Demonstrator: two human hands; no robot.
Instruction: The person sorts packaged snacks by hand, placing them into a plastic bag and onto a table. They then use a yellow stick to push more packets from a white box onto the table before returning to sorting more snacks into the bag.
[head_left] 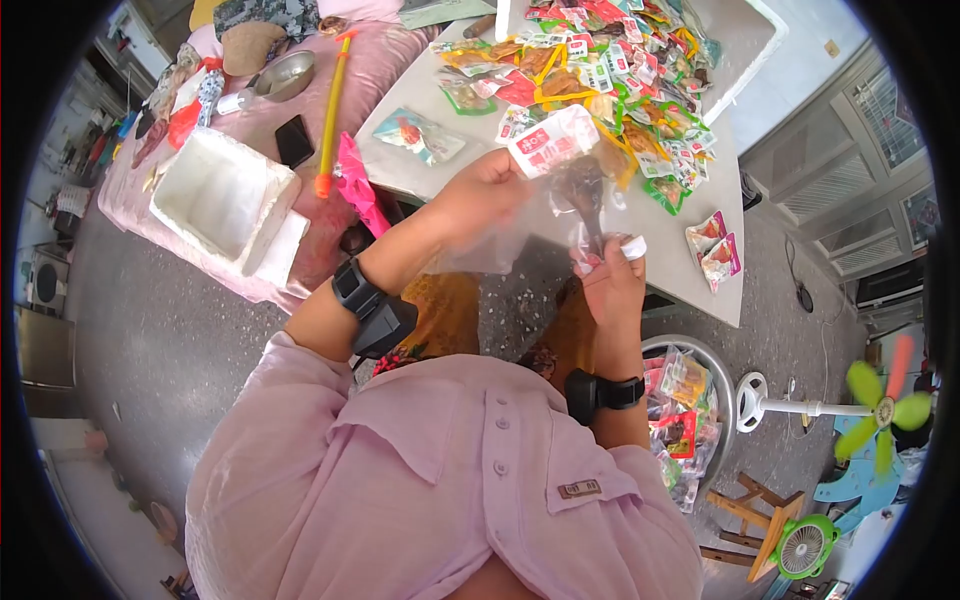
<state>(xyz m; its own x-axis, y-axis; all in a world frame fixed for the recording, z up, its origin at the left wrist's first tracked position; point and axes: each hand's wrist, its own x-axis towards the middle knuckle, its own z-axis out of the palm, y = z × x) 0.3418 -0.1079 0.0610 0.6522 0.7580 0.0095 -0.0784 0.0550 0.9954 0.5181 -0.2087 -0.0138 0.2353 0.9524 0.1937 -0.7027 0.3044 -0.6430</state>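
Over the table's near edge I hold up a clear snack pack [577, 190] with a dark brown, drumstick-like piece inside and a red-and-white label at its top. My left hand [478, 207], slightly blurred, pinches the label end. At the lower end, the fingers and thumb of my right hand [612, 280] are closed on the pack, with a small white piece by the thumb. A see-through plastic bag [490, 248] hangs below my left hand. Beyond the pack, a large heap of colourful snack packs [610, 75] covers the table [465, 170].
One pack [420, 136] lies apart on the table's left; two more [713, 250] lie at its right edge. A metal basin [728, 385] of packs stands on the floor by my right arm, near a fan [884, 410]. Left, a white foam box [215, 200] sits on a pink-covered bed.
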